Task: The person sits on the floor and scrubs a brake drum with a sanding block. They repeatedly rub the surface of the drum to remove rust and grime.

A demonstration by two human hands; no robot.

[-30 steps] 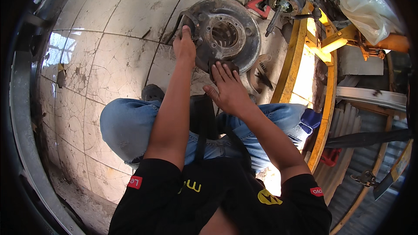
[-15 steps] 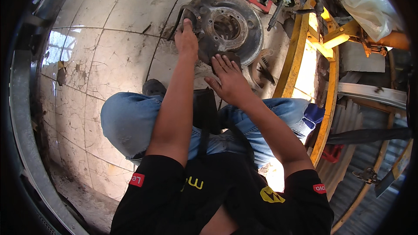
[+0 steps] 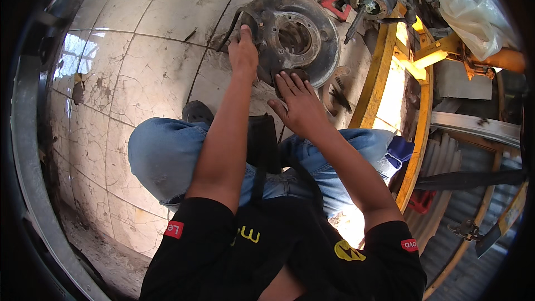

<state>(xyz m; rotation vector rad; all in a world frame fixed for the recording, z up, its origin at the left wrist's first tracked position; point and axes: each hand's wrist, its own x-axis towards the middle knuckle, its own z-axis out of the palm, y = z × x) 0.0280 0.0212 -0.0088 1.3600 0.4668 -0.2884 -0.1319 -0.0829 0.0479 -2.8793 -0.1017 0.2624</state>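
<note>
Metal disc (image 3: 317, 50) lies on the tiled floor (image 3: 161, 61) toward twelve o'clock. At its nine o'clock, the left hand (image 3: 243, 56) touches the edge — fingers largely hidden, so its grip can't be told. The right hand (image 3: 304, 106), fingers spread, presses a dark block (image 3: 301, 72) at six.
</note>
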